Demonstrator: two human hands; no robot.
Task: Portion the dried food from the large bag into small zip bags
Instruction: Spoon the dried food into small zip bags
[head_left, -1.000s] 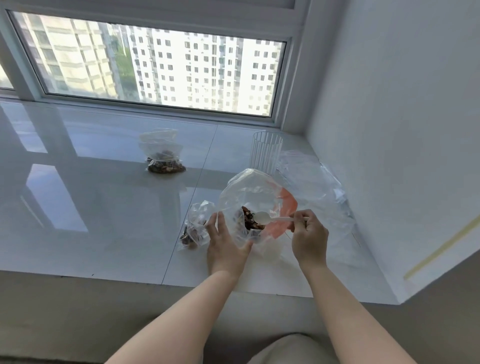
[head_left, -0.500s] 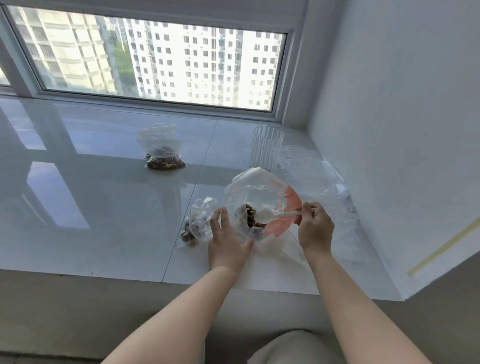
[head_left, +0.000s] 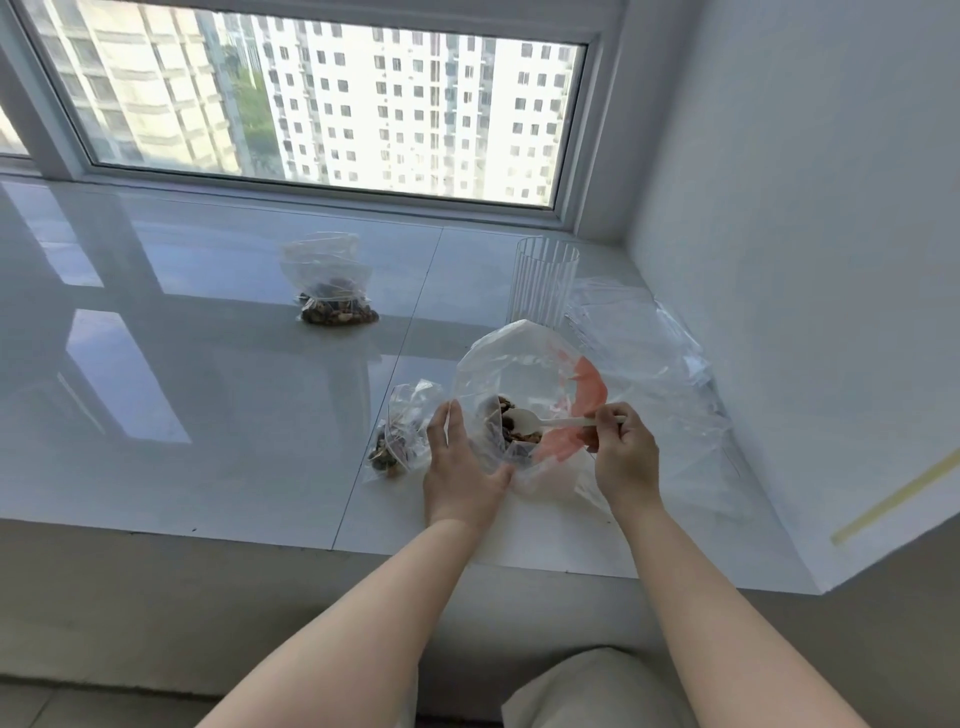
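A large clear bag (head_left: 511, 364) with a red patch stands open on the white sill, dark dried food (head_left: 511, 428) in its bottom. My left hand (head_left: 460, 467) holds the bag's near-left rim between thumb and fingers. My right hand (head_left: 621, 454) pinches the handle of a white plastic spoon (head_left: 524, 421), whose bowl lies inside the bag on the food. A small zip bag (head_left: 402, 431) with some dried food lies just left of my left hand. Another filled small zip bag (head_left: 332, 291) stands farther back on the sill.
A clear ribbed cup (head_left: 545, 280) stands behind the large bag. Several empty clear zip bags (head_left: 649, 353) lie at the right, close to the white wall (head_left: 805, 260). The window (head_left: 322, 104) runs along the back. The sill's front edge (head_left: 260, 535) is near my forearms.
My right hand has shifted slightly right and pulled the spoon back a little inside the bag. My left hand keeps its hold on the rim. The view has tilted slightly.
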